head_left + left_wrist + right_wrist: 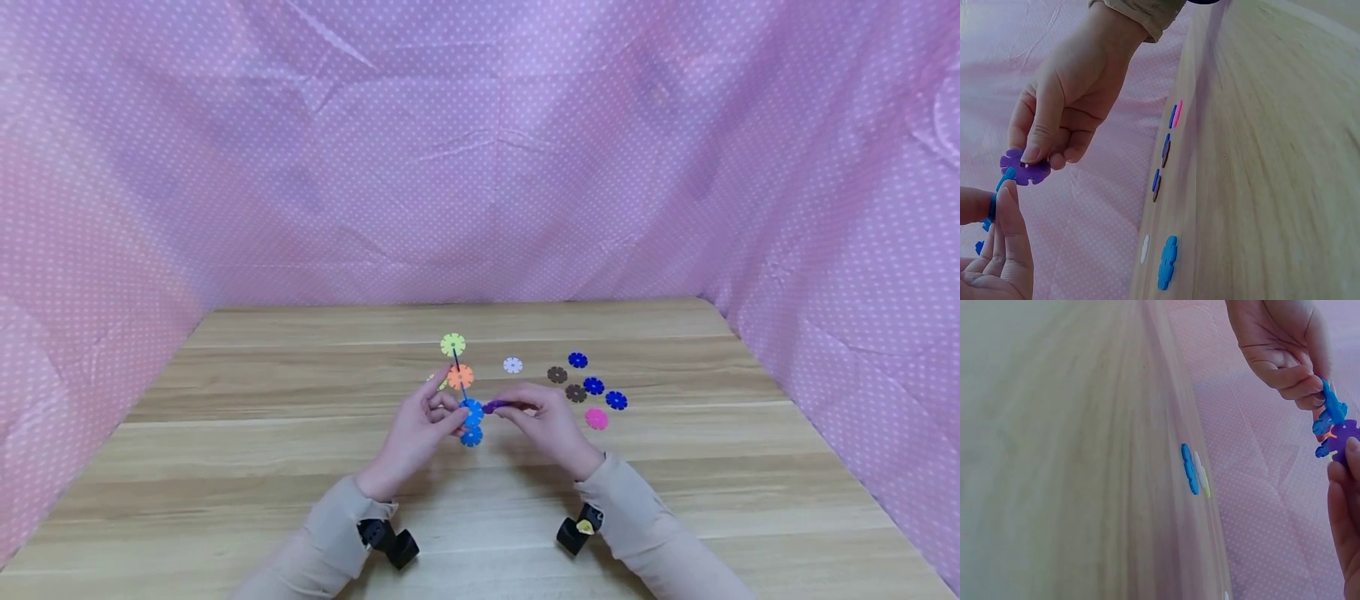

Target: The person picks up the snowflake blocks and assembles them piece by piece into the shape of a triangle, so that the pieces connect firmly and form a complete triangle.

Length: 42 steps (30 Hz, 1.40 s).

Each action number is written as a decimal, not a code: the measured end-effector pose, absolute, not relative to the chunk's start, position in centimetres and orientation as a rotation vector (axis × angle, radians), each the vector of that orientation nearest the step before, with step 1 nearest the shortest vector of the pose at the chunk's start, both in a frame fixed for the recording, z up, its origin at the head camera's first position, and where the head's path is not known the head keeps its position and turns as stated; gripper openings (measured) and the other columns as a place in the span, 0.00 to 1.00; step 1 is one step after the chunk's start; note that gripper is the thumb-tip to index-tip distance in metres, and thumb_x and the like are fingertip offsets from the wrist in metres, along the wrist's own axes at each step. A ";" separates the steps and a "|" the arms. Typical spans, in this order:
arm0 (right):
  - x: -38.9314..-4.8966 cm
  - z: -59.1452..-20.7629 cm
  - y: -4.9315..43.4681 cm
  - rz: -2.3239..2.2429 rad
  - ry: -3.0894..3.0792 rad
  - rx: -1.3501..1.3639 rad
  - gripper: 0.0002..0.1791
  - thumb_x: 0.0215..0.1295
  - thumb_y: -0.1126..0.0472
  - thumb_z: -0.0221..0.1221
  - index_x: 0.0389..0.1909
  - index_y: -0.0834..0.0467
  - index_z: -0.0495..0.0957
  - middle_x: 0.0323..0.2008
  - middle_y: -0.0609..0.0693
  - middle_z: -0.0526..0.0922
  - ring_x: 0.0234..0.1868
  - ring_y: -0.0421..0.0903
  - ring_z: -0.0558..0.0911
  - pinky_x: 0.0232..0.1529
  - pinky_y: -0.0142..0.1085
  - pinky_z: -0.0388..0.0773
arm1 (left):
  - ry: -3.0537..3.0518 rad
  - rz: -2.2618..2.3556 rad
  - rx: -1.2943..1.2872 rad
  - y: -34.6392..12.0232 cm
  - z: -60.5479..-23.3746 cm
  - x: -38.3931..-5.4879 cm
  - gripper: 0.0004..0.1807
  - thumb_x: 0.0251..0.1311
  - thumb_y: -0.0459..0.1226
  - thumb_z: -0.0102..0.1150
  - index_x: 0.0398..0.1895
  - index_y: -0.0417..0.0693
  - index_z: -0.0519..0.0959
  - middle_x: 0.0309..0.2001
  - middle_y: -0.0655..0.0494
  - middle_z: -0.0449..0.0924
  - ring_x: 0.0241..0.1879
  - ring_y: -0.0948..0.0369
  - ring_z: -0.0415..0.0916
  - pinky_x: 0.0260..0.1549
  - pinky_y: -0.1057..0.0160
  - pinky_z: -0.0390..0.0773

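Note:
In the head view, my left hand pinches a light blue notched disc between thumb and fingers. It belongs to a joined chain rising away from the hand, with an orange disc, a yellow-green disc at the far end and dark blue discs edge-on between. My right hand pinches a purple notched disc by its edge. In the left wrist view the purple disc meets the light blue one at the rim. Left fingers partly hide the chain there.
Further light blue pieces lie on the wooden table. A white disc lies farther back. Rightward are brown, dark blue and pink discs. Behind my left fingers a yellow-green disc partly shows. Pink dotted cloth surrounds the table.

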State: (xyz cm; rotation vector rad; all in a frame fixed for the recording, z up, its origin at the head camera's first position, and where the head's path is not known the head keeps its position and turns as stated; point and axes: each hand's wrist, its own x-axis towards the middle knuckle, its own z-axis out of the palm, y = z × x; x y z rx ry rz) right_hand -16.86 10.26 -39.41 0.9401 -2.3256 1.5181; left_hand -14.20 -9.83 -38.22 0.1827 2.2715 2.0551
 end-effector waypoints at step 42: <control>-15.5 -38.8 9.7 1.432 -2.040 1.023 0.10 0.41 0.86 0.62 0.25 0.72 0.81 0.24 0.62 0.84 0.25 0.52 0.84 0.31 0.30 0.82 | 2.206 2.042 0.069 -9.0 -38.2 -14.3 0.40 0.56 0.24 0.60 0.71 0.53 0.60 0.26 0.51 0.78 0.25 0.59 0.79 0.30 0.65 0.82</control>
